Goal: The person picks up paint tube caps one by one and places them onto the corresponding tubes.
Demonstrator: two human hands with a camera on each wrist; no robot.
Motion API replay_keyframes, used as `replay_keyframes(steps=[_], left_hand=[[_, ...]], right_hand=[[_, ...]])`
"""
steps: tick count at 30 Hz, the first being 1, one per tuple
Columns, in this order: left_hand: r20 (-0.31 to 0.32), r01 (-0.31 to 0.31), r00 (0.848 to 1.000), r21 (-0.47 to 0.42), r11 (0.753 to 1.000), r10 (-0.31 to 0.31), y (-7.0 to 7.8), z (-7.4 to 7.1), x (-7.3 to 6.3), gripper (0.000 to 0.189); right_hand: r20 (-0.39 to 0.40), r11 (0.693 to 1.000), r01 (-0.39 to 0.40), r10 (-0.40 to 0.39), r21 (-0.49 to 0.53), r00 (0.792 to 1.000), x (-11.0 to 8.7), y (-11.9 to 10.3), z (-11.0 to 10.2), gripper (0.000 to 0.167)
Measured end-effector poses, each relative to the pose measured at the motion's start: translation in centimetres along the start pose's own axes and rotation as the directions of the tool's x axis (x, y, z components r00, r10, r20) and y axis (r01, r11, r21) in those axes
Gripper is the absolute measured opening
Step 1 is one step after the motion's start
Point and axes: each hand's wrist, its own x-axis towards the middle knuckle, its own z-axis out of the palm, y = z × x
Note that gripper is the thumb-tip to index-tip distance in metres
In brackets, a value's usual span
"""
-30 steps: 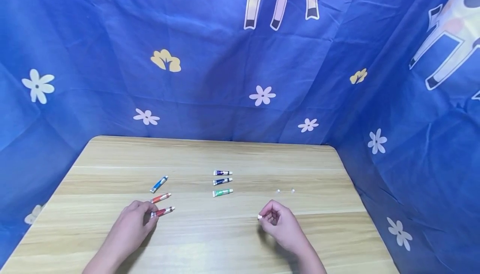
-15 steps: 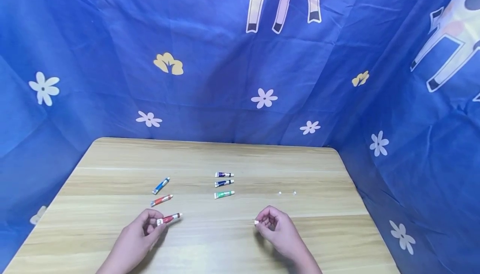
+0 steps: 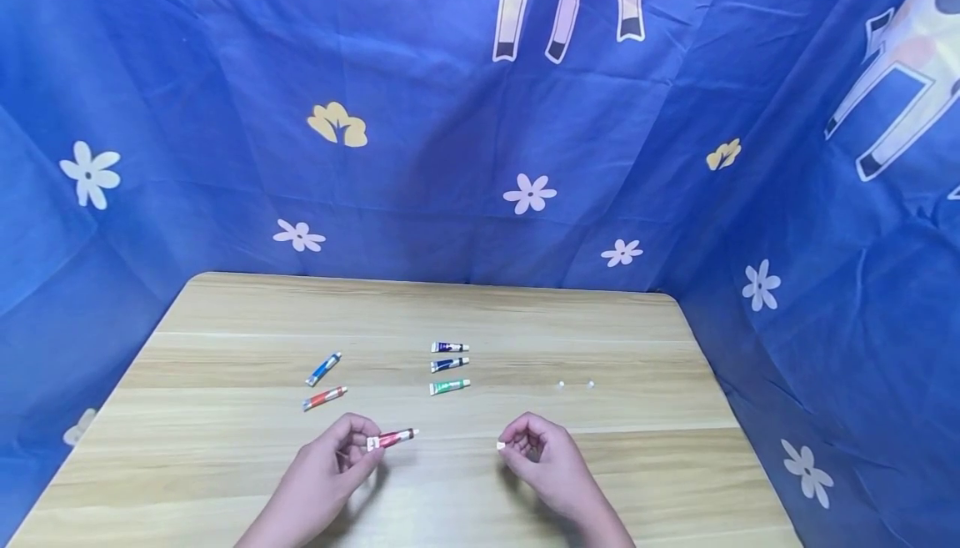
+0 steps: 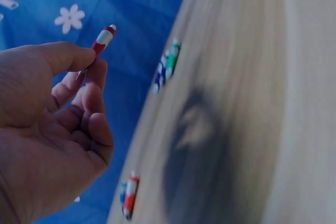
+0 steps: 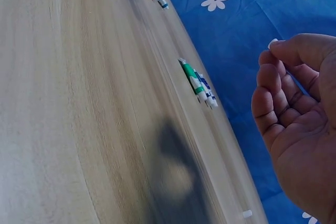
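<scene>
My left hand (image 3: 324,469) pinches a red paint tube (image 3: 396,439) by its flat end between thumb and forefinger, raised over the table. The tube's narrow white tip points right, toward my right hand (image 3: 551,463). Between the thumb and forefinger of that hand is a small white cap (image 5: 272,43), mostly covered by the fingertips. A gap separates the tube's tip from the cap. In the left wrist view, the tube (image 4: 102,40) sticks out past the thumb, its remaining fingers loosely curled.
On the left of the wooden table (image 3: 247,323) lie a blue tube (image 3: 323,369) and an orange tube (image 3: 325,399). Purple (image 3: 450,348), dark blue (image 3: 449,364) and green (image 3: 449,387) tubes lie in the middle. Two small white caps (image 3: 561,384) rest farther right. Blue patterned cloth (image 3: 420,156) hangs behind.
My left hand has lifted the red tube off the table beside the orange one and carried it right. My right hand, still pinching the cap, has shifted slightly left.
</scene>
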Motion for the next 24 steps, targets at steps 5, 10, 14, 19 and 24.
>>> replay_keyframes(steps=[5,10,14,19,24], left_hand=[[0.047,-0.026,0.999,-0.033,0.999,0.028,1.4,1.0,0.3,0.021],[0.08,-0.01,0.997,-0.061,0.998,0.015,1.8,2.2,0.1,0.021],[0.103,-0.026,0.994,-0.092,0.995,0.035,2.1,3.3,-0.1,0.022],[0.134,-0.065,0.988,-0.132,0.989,0.083,2.4,4.4,0.0,0.022],[0.154,-0.085,0.983,-0.126,0.988,0.104,2.3,4.8,0.0,0.02]], right_hand=[[-0.013,1.0,0.004,-0.004,0.004,1.0,-0.1,-0.2,0.3,0.012],[-0.003,1.0,0.009,-0.008,0.029,1.0,-0.2,-0.2,1.4,0.013],[-0.003,0.998,0.006,-0.006,0.062,1.0,-0.2,-0.2,2.3,0.014],[-0.028,0.994,0.0,0.003,0.106,1.0,-0.1,-0.3,2.7,0.015],[-0.008,0.994,0.0,0.001,0.112,1.0,0.0,-0.3,3.0,0.016]])
